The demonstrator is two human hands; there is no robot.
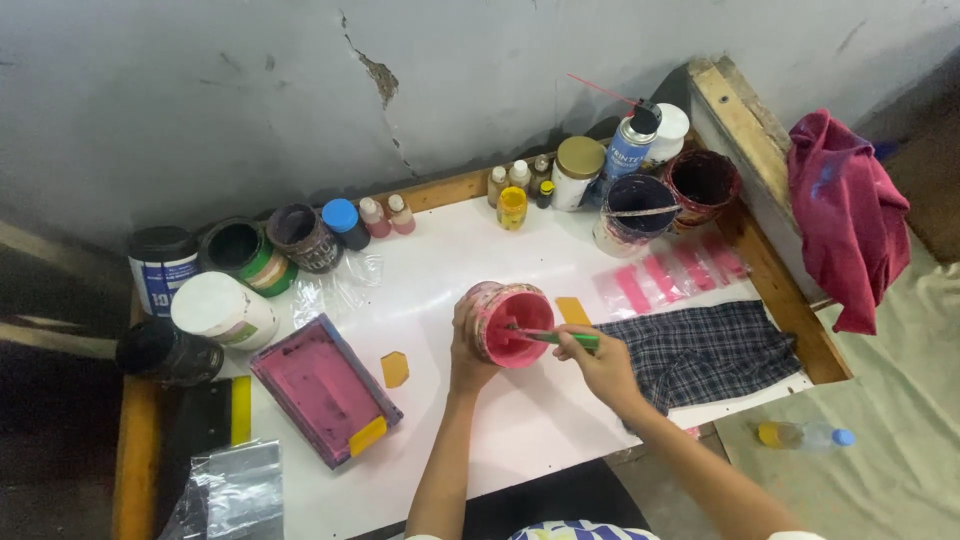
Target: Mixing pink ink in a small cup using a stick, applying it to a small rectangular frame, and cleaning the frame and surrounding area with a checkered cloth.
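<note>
Holding: left hand (466, 345) wraps the tilted pink paint tub (507, 322), above the white table (500, 420).
Stirring tool: right hand (598, 362) pinches a green stick (556, 338), tip inside the tub.
Nearby: pink-stained screen frame (322, 387), plaid cloth (705, 350).

Pink paint tub (508, 322), pink inside and smeared outside. Green stirring stick (558, 339). White table (520, 410) with orange-brown wooden rim. Pink-stained printing screen (322, 388) with dark blue frame. Small yellow cards (394, 369). Dark blue and grey checked cloth (705, 352). Pink stripes on clear plastic sheet (668, 276). Crimson rag (847, 215). Green-lined pot (240, 250). White tub (222, 309). Blue-capped bottle (345, 222). Yellow little bottle (511, 207). Gold-lidded white jar (577, 171). Blue spray can (630, 145). Grey cracked wall (300, 90).
</note>
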